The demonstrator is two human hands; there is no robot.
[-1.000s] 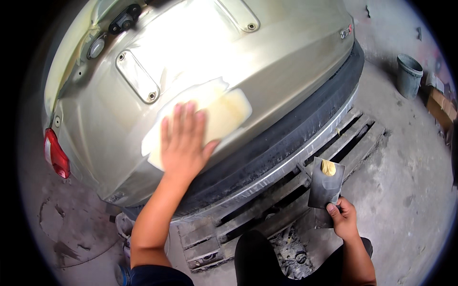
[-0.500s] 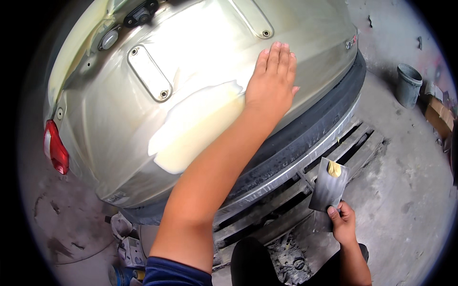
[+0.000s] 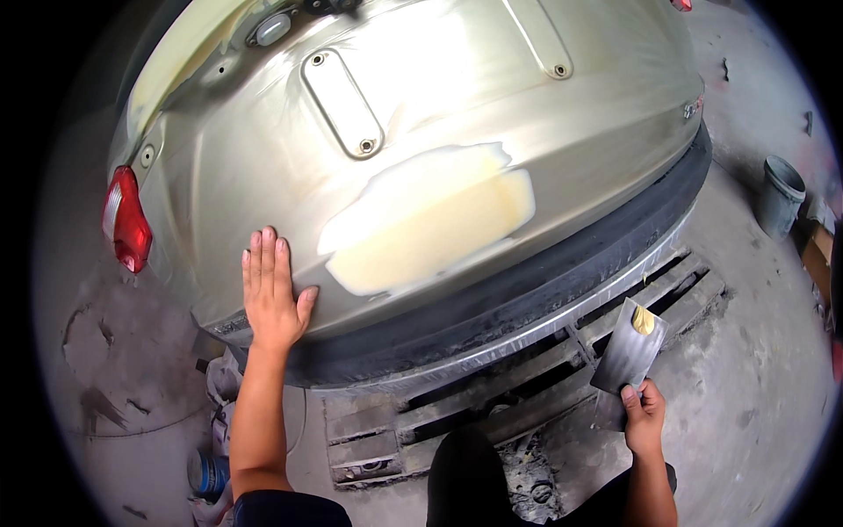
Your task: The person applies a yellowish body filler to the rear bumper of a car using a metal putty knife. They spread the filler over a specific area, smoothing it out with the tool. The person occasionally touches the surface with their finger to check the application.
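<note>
My left hand point(image 3: 274, 299) lies flat with fingers spread on the lower left of a pale champagne car tailgate point(image 3: 237, 189). To its right is a cream patch of body filler point(image 3: 430, 228) with a whitish feathered edge. Low on the right, away from the car, my right hand point(image 3: 645, 415) grips a flat metal putty spreader point(image 3: 628, 351). A dab of yellow putty point(image 3: 644, 321) sits near the spreader's far end. Another greyish plate edge point(image 3: 610, 411) shows beneath it by the fingers; whether it is a second spreader I cannot tell.
A dark bumper point(image 3: 492, 272) runs below the tailgate, above a slatted wooden pallet point(image 3: 492, 400). A red tail light point(image 3: 129, 220) is at the left. A grey bucket point(image 3: 780, 198) stands at the far right; a blue can point(image 3: 207, 474) and bags lie lower left.
My left hand has swept from the right of the filler patch to its left, uncovering the patch. The view has shifted slightly; my right hand still holds the spreader.
</note>
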